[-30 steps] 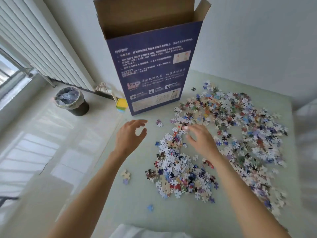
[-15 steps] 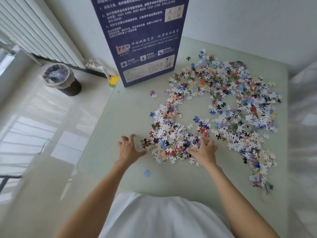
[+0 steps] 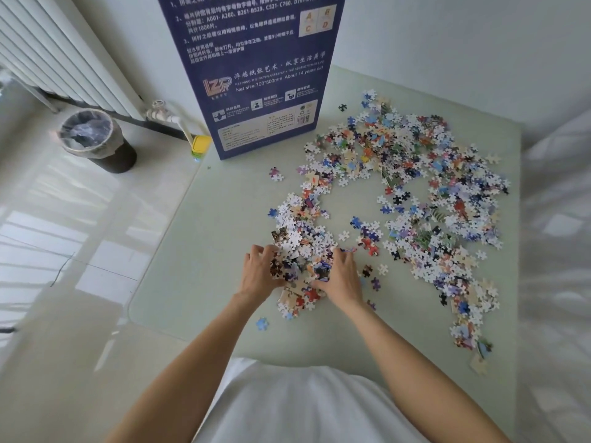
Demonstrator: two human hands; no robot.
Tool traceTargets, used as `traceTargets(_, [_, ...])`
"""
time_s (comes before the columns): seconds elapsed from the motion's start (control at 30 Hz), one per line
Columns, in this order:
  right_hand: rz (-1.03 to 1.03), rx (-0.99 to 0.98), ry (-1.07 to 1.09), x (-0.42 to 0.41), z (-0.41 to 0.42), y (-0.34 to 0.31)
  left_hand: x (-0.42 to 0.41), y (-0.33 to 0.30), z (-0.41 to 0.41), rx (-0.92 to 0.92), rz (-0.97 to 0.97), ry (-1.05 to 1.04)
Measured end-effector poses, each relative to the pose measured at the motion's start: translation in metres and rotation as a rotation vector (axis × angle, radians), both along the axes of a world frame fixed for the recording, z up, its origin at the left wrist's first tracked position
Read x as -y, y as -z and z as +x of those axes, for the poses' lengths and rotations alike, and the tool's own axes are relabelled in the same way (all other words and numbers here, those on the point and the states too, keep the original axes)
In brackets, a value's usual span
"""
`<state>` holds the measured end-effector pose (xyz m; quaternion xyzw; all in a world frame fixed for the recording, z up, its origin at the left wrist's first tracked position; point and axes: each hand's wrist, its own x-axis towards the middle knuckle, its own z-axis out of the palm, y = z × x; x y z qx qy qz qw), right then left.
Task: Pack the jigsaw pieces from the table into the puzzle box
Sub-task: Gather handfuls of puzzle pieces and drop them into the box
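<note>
two bare hands at the near end of the jigsaw pieces (image 3: 399,187): left hand (image 3: 259,273) and right hand (image 3: 341,276) face each other, fingers curled into a small heap of pieces (image 3: 302,273) gathered between them, each grasping its side of it. pieces too many to count, spread in one broad scatter across the pale green table (image 3: 208,251), thickest at the far right, plus one lone blue piece (image 3: 262,323) near the front edge and a pair (image 3: 275,174) lying apart. one dark blue puzzle box (image 3: 256,75) stands upright at the table's far left corner, well apart from the hands, its top out of view; one lined waste bin (image 3: 96,139) and one white radiator (image 3: 60,55) sit on the floor side, left.
</note>
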<state>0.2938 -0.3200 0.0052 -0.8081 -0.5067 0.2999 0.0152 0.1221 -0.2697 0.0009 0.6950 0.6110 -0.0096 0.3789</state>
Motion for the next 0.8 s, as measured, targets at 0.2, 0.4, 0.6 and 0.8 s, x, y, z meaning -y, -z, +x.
traceTargets(0.2, [0.070, -0.041, 0.059, -0.006, 0.002, -0.002, -0.006, 0.000, -0.002, -0.020, -0.032, 0.004])
traceTargets(0.4, [0.105, -0.095, 0.062, -0.010, 0.000, -0.001, -0.005, 0.004, -0.005, -0.022, -0.021, 0.016])
traceTargets(0.6, [0.137, -0.183, 0.072, -0.011, 0.006, 0.002, -0.004, 0.007, -0.013, 0.024, 0.010, -0.012])
traceTargets(0.8, [0.163, -0.210, 0.110, -0.012, 0.014, -0.004, -0.009, 0.004, -0.022, 0.062, -0.037, 0.011])
